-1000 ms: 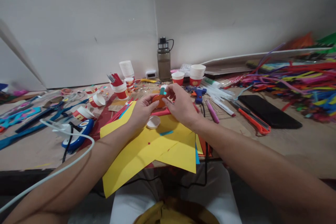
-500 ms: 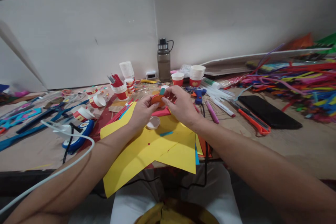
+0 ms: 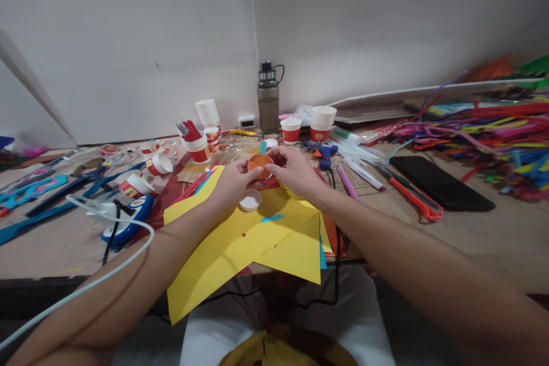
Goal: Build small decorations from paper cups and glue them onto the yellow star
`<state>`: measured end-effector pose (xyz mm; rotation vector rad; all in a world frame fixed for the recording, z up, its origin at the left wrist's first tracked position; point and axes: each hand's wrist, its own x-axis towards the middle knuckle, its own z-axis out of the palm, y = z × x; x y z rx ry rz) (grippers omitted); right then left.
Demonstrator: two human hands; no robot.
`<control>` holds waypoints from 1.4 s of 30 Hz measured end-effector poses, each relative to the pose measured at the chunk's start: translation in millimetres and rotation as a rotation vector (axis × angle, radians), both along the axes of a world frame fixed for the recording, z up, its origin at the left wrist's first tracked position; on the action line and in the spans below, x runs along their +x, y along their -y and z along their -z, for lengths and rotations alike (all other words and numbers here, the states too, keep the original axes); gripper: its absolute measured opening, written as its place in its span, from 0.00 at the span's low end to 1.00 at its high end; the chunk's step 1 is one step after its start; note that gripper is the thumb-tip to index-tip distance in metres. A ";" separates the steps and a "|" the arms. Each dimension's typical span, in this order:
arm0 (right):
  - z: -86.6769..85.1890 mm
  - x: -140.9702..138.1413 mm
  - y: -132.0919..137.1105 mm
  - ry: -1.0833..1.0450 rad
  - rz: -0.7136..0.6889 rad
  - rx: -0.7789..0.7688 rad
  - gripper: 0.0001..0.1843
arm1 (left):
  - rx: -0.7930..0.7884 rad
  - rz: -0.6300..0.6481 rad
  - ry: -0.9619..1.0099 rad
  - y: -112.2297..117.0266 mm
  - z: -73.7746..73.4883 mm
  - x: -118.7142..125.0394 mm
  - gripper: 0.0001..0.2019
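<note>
Both hands meet over the middle of the table on a small orange paper cup [image 3: 259,163] whose round bottom faces me. My left hand [image 3: 234,182] grips it from the left with fingers curled. My right hand [image 3: 294,170] pinches its right edge. A teal strip [image 3: 263,147] sticks up behind the cup. Below the hands lie yellow paper sheets [image 3: 240,243] with a small white cup piece [image 3: 250,201] and a teal scrap [image 3: 272,218] on them.
A dark water bottle [image 3: 267,97] and stacked red-and-white paper cups [image 3: 322,121] stand at the back. A blue glue gun [image 3: 326,155], pink marker [image 3: 346,180], orange cutter [image 3: 412,194] and black phone [image 3: 440,182] lie right. Pipe cleaners [image 3: 484,128] pile far right. A white cable [image 3: 103,274] crosses my left arm.
The orange cup has been turned in my fingers, so its round face now shows toward me. My right hand has slid a little to the right.
</note>
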<state>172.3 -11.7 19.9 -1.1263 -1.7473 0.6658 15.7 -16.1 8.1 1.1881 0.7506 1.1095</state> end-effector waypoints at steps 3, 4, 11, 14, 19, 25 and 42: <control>3.1 0.4 -2.4 -0.017 -0.025 -0.032 0.07 | -0.018 0.005 0.012 0.3 -1.9 0.2 0.15; 4.7 0.6 -3.4 -0.024 -0.029 -0.041 0.07 | -0.030 0.011 0.019 0.1 -2.2 0.0 0.14; 9.9 1.7 -5.5 -0.048 -0.044 -0.083 0.07 | -0.152 0.059 -0.091 -0.6 -2.3 -3.7 0.13; 5.5 0.6 -3.9 -0.130 -0.099 -0.093 0.09 | -0.121 0.054 -0.071 -1.9 -3.5 -5.7 0.13; -2.3 0.0 -2.0 -0.282 -0.267 -0.124 0.18 | -0.104 0.051 0.019 -8.0 -5.7 -10.8 0.13; 0.1 3.3 -5.4 -0.284 -0.284 -0.120 0.21 | -0.130 0.077 0.056 -8.3 -5.1 -11.5 0.11; -22.8 51.2 -16.3 0.201 0.366 0.186 0.10 | -0.054 -0.068 0.002 -26.1 2.2 -25.0 0.15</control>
